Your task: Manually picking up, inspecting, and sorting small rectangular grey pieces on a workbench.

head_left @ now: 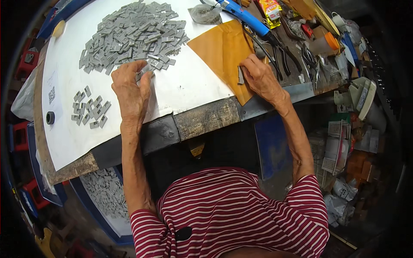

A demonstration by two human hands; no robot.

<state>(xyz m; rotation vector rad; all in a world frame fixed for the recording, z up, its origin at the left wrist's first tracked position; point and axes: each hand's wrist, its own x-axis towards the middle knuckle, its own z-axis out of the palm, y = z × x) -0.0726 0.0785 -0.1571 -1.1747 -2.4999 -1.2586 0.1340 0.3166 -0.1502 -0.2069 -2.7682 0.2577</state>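
Note:
A big heap of small grey rectangular pieces (133,36) lies on white paper (189,92) at the far middle of the bench. At its near edge my left hand (131,88) is closed, thumb and forefinger pinching a grey piece (145,70) partly hidden by the fingers. Farther right, my right hand (263,81) pinches a narrow grey piece (240,75) above a sheet of brown paper (223,49). To the left of my left hand, a smaller group of similar pieces (91,107) is spread out on the white paper.
A blue power tool (247,17), pliers (286,58) and an orange-ended container (325,44) lie at the right. A bag of small parts (205,15) sits behind the brown paper. A black ring (50,117) stands at the left. Below is a blue tray of pieces (81,193).

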